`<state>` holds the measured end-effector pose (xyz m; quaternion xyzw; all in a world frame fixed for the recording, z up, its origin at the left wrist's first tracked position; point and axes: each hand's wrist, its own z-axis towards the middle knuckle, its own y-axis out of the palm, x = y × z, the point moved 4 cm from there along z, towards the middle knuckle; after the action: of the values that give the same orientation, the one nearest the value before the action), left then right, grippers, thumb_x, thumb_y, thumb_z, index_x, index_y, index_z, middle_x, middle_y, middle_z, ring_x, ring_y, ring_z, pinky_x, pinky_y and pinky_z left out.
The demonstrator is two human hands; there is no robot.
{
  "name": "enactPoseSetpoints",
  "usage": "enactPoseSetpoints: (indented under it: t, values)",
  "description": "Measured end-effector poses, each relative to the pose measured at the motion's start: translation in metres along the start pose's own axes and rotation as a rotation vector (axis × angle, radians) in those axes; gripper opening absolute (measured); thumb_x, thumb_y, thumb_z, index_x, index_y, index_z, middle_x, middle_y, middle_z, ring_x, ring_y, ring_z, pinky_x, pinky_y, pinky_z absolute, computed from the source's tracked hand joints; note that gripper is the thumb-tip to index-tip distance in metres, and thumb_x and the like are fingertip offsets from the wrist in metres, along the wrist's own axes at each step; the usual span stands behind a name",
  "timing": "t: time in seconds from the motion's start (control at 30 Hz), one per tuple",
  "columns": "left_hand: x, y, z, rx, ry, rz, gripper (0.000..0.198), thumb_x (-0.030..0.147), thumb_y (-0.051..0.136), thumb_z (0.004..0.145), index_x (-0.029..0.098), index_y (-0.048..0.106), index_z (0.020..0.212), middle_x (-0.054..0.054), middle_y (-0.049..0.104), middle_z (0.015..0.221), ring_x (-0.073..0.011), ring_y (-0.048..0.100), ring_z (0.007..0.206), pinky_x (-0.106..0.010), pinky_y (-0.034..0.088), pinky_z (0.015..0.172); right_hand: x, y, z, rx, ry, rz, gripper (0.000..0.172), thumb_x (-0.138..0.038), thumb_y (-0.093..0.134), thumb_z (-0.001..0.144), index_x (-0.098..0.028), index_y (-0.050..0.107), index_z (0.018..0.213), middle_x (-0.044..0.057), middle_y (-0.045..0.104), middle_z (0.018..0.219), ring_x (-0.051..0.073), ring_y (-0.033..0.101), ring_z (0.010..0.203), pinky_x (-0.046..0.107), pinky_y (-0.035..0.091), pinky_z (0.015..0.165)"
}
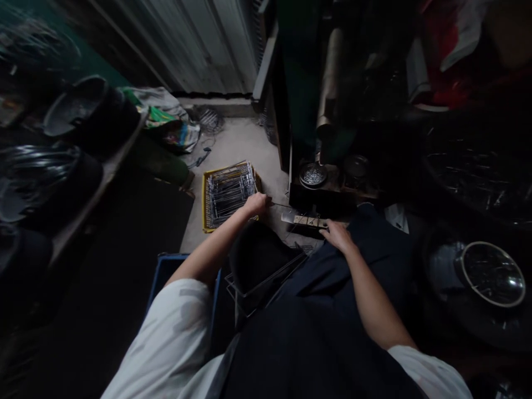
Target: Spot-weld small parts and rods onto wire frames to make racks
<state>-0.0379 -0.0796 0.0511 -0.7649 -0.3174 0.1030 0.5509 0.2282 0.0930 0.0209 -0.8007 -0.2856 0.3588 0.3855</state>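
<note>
My left hand (258, 204) is closed on a thin metal wire, which runs right from the fingers towards a low work block. That hand is over the right edge of a yellow crate (204, 202) filled with bent wire pieces (230, 194). At the right end of the work block (307, 221), which has a pale, slotted top, is my right hand (337, 235). Its thumb and fingers are bent close together, and what lies between them is too small to make out. Wire frames (266, 282) lie by my lap.
A round dish of small metal parts (313, 175) sits on the dark machine, below a cylindrical shaft (330, 77). Black tubs (78, 119) with metal pieces line the left. A blue crate (166, 260) is by my left arm, a glass-like round lid (492, 274) at right.
</note>
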Motion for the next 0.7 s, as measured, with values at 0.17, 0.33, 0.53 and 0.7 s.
enactPoseSetpoints:
  t: [0.17,0.33,0.53,0.7]
  values:
    - [0.051,-0.011,0.005,0.039,0.158,0.106,0.024,0.035,0.054,0.093,0.016,0.067,0.095,-0.007,0.069,0.078,-0.0224,0.065,0.075,-0.034,0.047,0.070,-0.002,-0.005,-0.001,-0.013,-0.006,0.044,0.031,-0.041,0.054,0.093,-0.021,0.057,0.117,0.013,0.067,0.117,0.026,0.062,0.110,0.031,0.046,0.082]
    - [0.089,-0.035,-0.012,0.171,0.281,0.093,0.022,0.029,0.048,0.094,0.018,0.067,0.093,-0.009,0.068,0.072,-0.0219,0.061,0.066,-0.028,0.035,0.058,0.002,-0.008,-0.001,-0.016,0.019,0.060,0.033,-0.041,0.053,0.093,-0.022,0.057,0.120,0.011,0.068,0.116,0.026,0.063,0.107,0.031,0.047,0.082]
    - [0.110,-0.082,-0.082,0.439,0.337,-0.033,0.030,0.030,0.041,0.097,0.017,0.063,0.080,-0.002,0.059,0.061,-0.0140,0.051,0.054,-0.025,0.032,0.054,0.005,-0.008,-0.008,-0.135,0.075,-0.015,0.035,-0.045,0.050,0.094,-0.018,0.068,0.105,0.016,0.068,0.117,0.030,0.063,0.111,0.036,0.048,0.086]
    - [0.071,-0.087,-0.187,0.843,0.016,-0.701,0.016,0.033,0.065,0.086,0.018,0.068,0.081,0.002,0.059,0.065,-0.0107,0.049,0.054,-0.023,0.038,0.053,0.008,-0.003,-0.030,-0.204,0.055,-0.018,0.032,-0.042,0.057,0.091,-0.016,0.067,0.106,0.018,0.068,0.117,0.031,0.063,0.112,0.038,0.048,0.092]
